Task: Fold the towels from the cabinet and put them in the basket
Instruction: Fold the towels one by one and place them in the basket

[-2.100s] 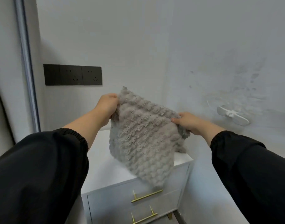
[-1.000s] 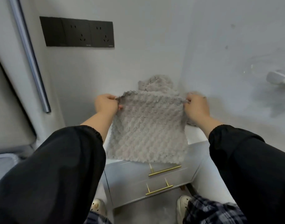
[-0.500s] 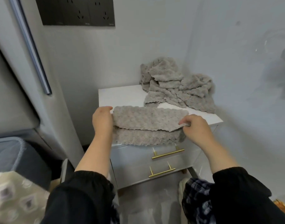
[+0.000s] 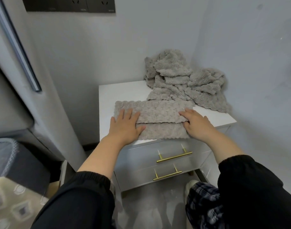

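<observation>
Nearest: black sleeves (image 4: 78,200) and plaid trouser leg (image 4: 206,207) filling lower frame, w/ white shoe tip (image 4: 191,183) showing by cabinet base. Standing in front of white cabinet (image 4: 108,96), two drawers w/ gold handles (image 4: 174,157) facing camera. Lying flat on cabinet top near front edge: grey towel (image 4: 158,113), folded once, upper layer stopping short of lower edge. Pressing down on towel's left end: left hand (image 4: 125,126), fingers spread open, palm flat, gripping nothing. Pressing on right end: right hand (image 4: 196,125), also open and flat, fingertips resting at fold edge. Sitting behind, touching folded towel's far edge: heap of unfolded grey towels (image 4: 186,81), bunched into back right corner against wall. Showing at top: black socket panel (image 4: 70,4).
</observation>
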A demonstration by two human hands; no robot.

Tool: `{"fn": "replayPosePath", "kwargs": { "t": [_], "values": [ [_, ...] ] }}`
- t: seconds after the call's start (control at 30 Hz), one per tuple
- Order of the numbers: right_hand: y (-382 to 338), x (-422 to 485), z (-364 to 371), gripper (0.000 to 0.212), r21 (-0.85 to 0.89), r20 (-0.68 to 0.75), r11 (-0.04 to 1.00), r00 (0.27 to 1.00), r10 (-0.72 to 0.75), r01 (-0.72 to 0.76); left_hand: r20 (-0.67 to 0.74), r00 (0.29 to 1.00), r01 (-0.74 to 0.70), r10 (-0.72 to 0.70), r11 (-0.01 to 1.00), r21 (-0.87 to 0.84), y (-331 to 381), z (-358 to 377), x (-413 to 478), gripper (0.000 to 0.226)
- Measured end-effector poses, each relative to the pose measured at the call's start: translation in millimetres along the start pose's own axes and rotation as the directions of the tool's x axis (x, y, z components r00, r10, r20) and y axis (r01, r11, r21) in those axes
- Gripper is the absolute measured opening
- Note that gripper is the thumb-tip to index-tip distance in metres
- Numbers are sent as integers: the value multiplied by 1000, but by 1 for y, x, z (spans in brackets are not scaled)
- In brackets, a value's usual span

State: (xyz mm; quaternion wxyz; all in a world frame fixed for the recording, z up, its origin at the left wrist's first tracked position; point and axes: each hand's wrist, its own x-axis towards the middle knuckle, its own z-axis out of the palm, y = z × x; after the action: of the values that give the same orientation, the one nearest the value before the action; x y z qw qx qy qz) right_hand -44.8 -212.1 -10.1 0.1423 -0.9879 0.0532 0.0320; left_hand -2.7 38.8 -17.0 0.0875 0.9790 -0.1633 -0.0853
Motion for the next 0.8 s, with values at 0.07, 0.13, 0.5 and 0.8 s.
{"fn": "replayPosePath", "kwargs": {
  "t": [0.07, 0.13, 0.5, 0.8],
  "values": [
    [-1, 7, 3, 50, 28, -61, 1000, 998, 3, -1, -80, 997, -1, -1, 1000, -23, 1, 0, 2, 57],
    [-2, 10, 4, 47, 62, -160, 998, 987, 12, -2, -200, 980, -8, -4, 998, -58, 2, -2, 3, 49],
    [-9, -19, -42, 20, 303, -546, 940, 837, 37, 156, -610, 791, -233, 56, 949, -214, 1, -40, -11, 14],
    [2, -33, -25, 8, 139, -82, 990, 997, 6, 5, -134, 972, -203, 194, 978, -56, -10, -33, -19, 26]
  ]
}}
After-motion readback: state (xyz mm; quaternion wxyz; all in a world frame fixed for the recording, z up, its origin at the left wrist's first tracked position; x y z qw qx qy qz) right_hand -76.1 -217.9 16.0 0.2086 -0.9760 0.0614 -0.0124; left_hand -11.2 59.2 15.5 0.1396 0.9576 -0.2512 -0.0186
